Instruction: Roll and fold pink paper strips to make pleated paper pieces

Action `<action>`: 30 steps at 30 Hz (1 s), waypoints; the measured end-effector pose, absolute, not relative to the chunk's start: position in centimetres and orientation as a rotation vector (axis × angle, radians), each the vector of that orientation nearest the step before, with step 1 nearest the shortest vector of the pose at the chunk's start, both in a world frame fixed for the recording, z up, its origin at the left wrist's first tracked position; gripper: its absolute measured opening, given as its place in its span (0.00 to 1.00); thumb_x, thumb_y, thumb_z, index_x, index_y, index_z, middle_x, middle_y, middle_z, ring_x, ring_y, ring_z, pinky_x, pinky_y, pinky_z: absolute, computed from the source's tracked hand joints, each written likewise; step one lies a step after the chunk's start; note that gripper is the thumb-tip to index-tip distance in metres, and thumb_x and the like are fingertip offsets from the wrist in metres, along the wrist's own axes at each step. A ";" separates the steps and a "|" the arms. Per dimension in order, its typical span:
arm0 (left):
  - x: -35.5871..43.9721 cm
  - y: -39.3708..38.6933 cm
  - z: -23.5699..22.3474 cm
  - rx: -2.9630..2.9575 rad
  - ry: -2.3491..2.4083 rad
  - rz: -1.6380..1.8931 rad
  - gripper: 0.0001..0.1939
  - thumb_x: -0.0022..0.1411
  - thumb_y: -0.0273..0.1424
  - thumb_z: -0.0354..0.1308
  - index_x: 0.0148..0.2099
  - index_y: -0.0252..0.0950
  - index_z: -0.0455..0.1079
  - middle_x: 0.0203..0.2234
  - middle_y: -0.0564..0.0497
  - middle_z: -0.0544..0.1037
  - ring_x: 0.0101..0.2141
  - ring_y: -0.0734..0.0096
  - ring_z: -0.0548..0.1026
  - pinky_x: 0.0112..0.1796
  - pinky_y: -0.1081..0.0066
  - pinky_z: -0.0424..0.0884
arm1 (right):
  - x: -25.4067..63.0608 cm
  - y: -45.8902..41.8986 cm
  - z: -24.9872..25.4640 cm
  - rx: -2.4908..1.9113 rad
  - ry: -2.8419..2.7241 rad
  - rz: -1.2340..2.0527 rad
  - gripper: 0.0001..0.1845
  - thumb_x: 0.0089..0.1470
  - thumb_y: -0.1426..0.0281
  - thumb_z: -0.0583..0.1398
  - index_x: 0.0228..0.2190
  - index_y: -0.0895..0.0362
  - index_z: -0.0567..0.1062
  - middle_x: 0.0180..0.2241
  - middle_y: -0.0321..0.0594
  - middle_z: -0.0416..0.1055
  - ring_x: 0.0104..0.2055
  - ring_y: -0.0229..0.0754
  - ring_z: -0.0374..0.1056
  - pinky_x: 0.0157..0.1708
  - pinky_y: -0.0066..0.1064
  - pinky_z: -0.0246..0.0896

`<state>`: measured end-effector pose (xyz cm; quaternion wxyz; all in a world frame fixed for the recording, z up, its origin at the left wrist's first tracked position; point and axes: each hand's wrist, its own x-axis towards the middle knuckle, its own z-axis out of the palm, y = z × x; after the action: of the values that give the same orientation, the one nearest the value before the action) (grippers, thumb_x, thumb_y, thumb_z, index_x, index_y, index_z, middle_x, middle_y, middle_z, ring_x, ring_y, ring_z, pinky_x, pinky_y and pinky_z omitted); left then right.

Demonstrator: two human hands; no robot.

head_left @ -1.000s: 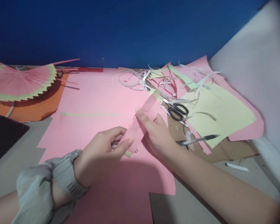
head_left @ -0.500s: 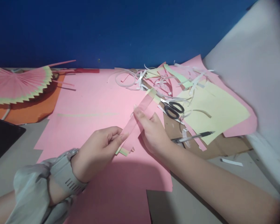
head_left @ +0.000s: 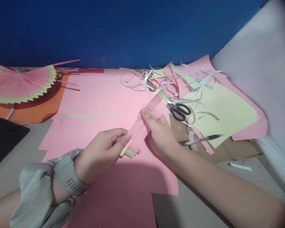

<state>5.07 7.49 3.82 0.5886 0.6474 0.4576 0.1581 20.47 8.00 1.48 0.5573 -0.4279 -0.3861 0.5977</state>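
A narrow stack of folded pink paper with pale green ends slants between my two hands, above large pink sheets. My left hand pinches it near the lower end, thumb on top. Further up, my right hand grips it, the thumb pressed on its face and the fingers underneath, mostly hidden. Several small zigzag pleats show at the lower end, beyond my left thumb. A thin pale green strip lies on the pink sheet to the left of the held paper.
Black-handled scissors, a pen and paper scraps lie at the right, by a pale yellow sheet. At the left are a pink pleated paper fan, orange paper and a black phone-like object. A blue wall stands behind.
The whole view has shifted slightly, so everything appears a little further right. Both hands keep the same hold on the folded paper.
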 end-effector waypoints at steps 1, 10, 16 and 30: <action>5.1 7.5 3.8 1.516 1.070 0.372 0.15 0.64 0.36 0.46 0.30 0.37 0.69 0.20 0.59 0.67 0.21 0.78 0.61 0.25 0.79 0.58 | 20.5 8.0 1.4 -1.008 -0.923 1.399 0.15 0.51 0.55 0.58 0.25 0.54 0.68 0.19 0.36 0.69 0.25 0.43 0.70 0.16 0.29 0.61; 5.2 7.3 3.3 1.561 1.098 0.365 0.12 0.63 0.39 0.48 0.34 0.39 0.68 0.21 0.59 0.72 0.23 0.78 0.66 0.26 0.80 0.59 | 20.6 8.0 1.3 -0.980 -0.907 1.420 0.12 0.55 0.59 0.57 0.25 0.53 0.65 0.15 0.32 0.61 0.23 0.40 0.68 0.13 0.26 0.55; 5.2 7.2 3.3 1.558 1.109 0.381 0.12 0.63 0.39 0.48 0.35 0.38 0.69 0.21 0.59 0.72 0.22 0.78 0.66 0.25 0.79 0.58 | 20.7 8.1 1.2 -0.937 -0.895 1.430 0.09 0.56 0.62 0.56 0.29 0.53 0.67 0.16 0.30 0.61 0.18 0.36 0.62 0.13 0.25 0.52; 5.2 7.5 3.4 1.614 1.166 0.397 0.18 0.63 0.41 0.46 0.30 0.36 0.69 0.19 0.58 0.65 0.22 0.77 0.61 0.25 0.77 0.57 | 20.4 7.7 1.7 -0.969 -0.905 1.231 0.13 0.55 0.63 0.57 0.23 0.55 0.66 0.20 0.31 0.61 0.23 0.32 0.61 0.22 0.23 0.58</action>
<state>5.18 7.47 3.37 0.5276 0.6753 0.4878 0.1663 20.40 7.66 1.74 0.6180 -0.4210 -0.3932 0.5349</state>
